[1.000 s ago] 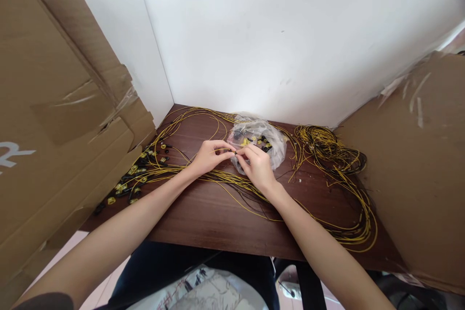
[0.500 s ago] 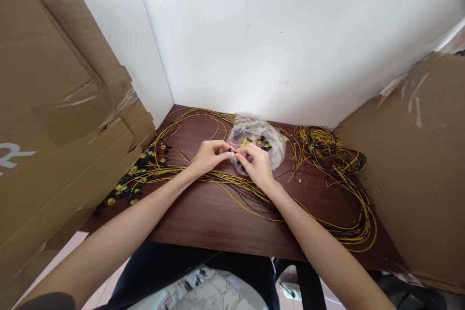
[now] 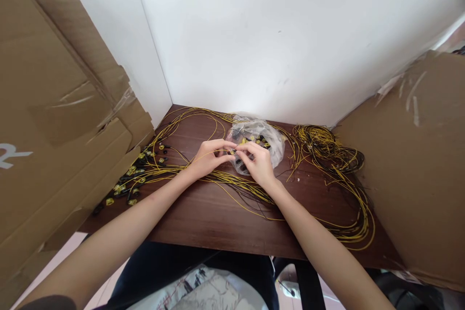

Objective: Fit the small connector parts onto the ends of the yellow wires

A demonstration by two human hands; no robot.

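In the head view my two hands meet over a clear plastic bag [image 3: 278, 147]. My left hand [image 3: 209, 160] has its thumb and forefinger curved round a thin yellow wire [image 3: 218, 150], which runs back across the hand. My right hand [image 3: 258, 161] pinches a small dark piece [image 3: 235, 151] at the wire's end; its exact kind is too small to make out. Inside the bag, just behind the fingers, lie several black and yellow caps [image 3: 267, 145]. Below the hands a bundle of yellow and black wires [image 3: 240, 181] crosses the table.
Black and yellow connector parts [image 3: 127, 186] lie heaped at the left of the brown table [image 3: 218, 223]. A tangled wire coil [image 3: 319, 145] sits at the right. Cardboard stands at the left [image 3: 72, 121] and right [image 3: 407, 164], with a white wall [image 3: 254, 48] behind.
My left thumb and forefinger have parted slightly, and a yellow wire now shows across the left hand. My right fingers stay pinched in nearly the same place.
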